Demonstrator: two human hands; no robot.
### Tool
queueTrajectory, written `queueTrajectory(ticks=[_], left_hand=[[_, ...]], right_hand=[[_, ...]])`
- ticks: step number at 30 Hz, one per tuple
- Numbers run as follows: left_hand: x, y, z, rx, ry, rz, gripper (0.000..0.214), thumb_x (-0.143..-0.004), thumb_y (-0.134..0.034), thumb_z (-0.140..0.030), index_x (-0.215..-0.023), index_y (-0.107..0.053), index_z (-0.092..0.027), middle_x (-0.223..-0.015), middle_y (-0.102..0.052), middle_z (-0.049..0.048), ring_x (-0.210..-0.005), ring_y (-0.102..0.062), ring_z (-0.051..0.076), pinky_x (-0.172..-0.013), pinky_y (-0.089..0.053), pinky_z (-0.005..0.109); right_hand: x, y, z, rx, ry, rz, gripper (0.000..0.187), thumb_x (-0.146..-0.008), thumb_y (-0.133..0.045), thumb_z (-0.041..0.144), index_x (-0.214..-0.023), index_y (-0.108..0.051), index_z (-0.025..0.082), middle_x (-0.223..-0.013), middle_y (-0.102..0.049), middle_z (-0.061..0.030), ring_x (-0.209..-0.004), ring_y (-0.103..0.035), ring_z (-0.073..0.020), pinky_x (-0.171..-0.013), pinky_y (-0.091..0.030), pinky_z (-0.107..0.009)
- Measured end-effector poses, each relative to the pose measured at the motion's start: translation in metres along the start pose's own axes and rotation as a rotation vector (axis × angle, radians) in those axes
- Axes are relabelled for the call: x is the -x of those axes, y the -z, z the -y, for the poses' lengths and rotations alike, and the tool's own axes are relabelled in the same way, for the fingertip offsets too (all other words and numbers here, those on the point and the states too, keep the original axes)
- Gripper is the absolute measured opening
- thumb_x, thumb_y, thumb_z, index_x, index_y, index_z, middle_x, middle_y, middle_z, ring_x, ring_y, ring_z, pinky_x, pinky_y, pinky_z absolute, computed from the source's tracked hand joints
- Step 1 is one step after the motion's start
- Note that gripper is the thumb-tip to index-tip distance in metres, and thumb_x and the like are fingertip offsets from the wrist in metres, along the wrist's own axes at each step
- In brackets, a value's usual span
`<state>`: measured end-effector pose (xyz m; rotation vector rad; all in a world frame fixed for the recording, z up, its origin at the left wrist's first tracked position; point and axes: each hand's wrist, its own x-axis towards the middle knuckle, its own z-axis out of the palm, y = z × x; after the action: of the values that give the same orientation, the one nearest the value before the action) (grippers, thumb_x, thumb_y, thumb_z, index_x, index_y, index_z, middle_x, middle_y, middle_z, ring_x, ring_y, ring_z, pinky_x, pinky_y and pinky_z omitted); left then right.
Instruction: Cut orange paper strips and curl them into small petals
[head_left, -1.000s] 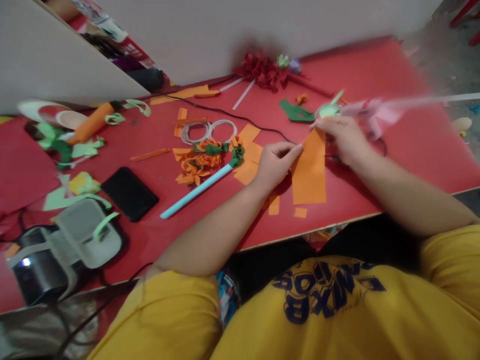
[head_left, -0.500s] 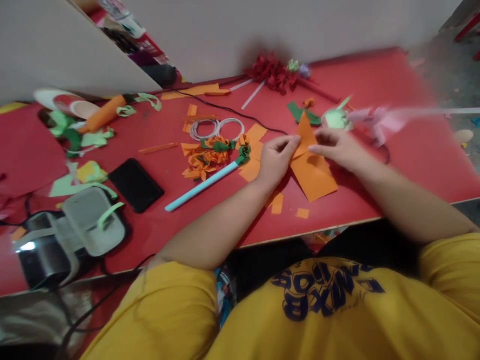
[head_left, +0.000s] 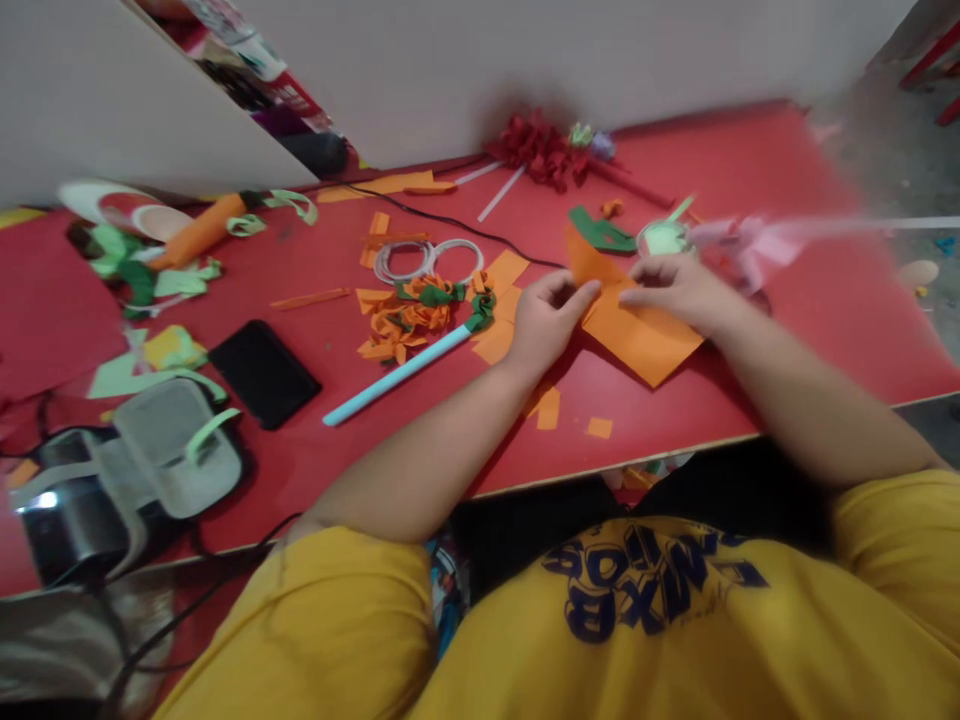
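Observation:
An orange sheet of paper (head_left: 643, 340) is held between my two hands above the red table. My left hand (head_left: 546, 318) pinches its left edge between thumb and fingers. From the right, my right hand (head_left: 673, 290) grips the upper part of the same paper, thumb towards my left hand. Beside my left wrist lie orange paper pieces (head_left: 504, 300) and a paper flower bunch (head_left: 412, 318) in orange and green. A light blue stick (head_left: 397, 375) with a green and orange paper head rests next to the bunch.
On the red table (head_left: 810, 340) lie a black phone (head_left: 264, 372), an open grey case (head_left: 180, 450), white tape rings (head_left: 403, 260), a red paper flower bunch (head_left: 536, 148), a green tape roll (head_left: 664, 238) and small orange scraps (head_left: 598, 428). A black cable crosses the back.
The orange paper has turned in my hands: its upper point has swung left and its lower end has moved right. Both hands keep hold of it. The view has shifted slightly.

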<state>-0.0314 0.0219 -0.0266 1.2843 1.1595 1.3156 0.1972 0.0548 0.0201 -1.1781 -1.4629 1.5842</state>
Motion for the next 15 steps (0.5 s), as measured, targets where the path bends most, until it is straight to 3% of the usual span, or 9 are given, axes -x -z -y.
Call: queueTrajectory(ticks=[4,8,12,15], left_hand=[[-0.007,0.002,0.001,0.016,-0.022,-0.129,0.065,-0.089,-0.093,-0.087,-0.089,-0.071,-0.026,-0.089,-0.073,0.0019,-0.088,-0.070,0.019,-0.081,-0.059,0.032],[-0.012,0.004,0.004,0.093,-0.035,-0.285,0.067,-0.089,-0.090,-0.089,-0.098,-0.065,-0.028,-0.096,-0.072,0.0024,-0.091,-0.072,0.020,-0.080,-0.058,0.033],[-0.004,0.001,0.003,0.145,0.093,-0.174,0.062,-0.082,-0.098,-0.076,-0.096,-0.062,-0.028,-0.083,-0.066,0.0001,-0.072,-0.066,0.018,-0.068,-0.055,0.034],[0.002,0.001,-0.001,0.148,0.075,-0.063,0.058,-0.079,-0.101,-0.070,-0.098,-0.067,-0.027,-0.088,-0.073,0.0014,-0.081,-0.075,0.021,-0.075,-0.062,0.034]], right_hand=[[0.001,0.009,0.005,0.037,-0.006,0.038,0.044,-0.061,-0.117,0.019,-0.091,-0.086,0.027,-0.084,-0.084,-0.0013,-0.080,-0.079,-0.0242,-0.070,-0.069,-0.036],[-0.006,0.021,0.008,0.058,0.127,-0.097,0.045,-0.064,-0.115,0.017,-0.097,-0.087,0.028,-0.095,-0.089,-0.0025,-0.091,-0.084,-0.0281,-0.077,-0.074,-0.040],[-0.016,0.027,0.007,0.006,0.258,-0.367,0.035,-0.081,-0.109,0.031,-0.102,-0.082,0.028,-0.108,-0.091,-0.0022,-0.105,-0.088,-0.0281,-0.089,-0.075,-0.043],[-0.019,0.029,0.004,0.019,0.272,-0.435,0.029,-0.088,-0.104,0.032,-0.102,-0.080,0.027,-0.110,-0.091,-0.0022,-0.111,-0.088,-0.0282,-0.094,-0.075,-0.043]])
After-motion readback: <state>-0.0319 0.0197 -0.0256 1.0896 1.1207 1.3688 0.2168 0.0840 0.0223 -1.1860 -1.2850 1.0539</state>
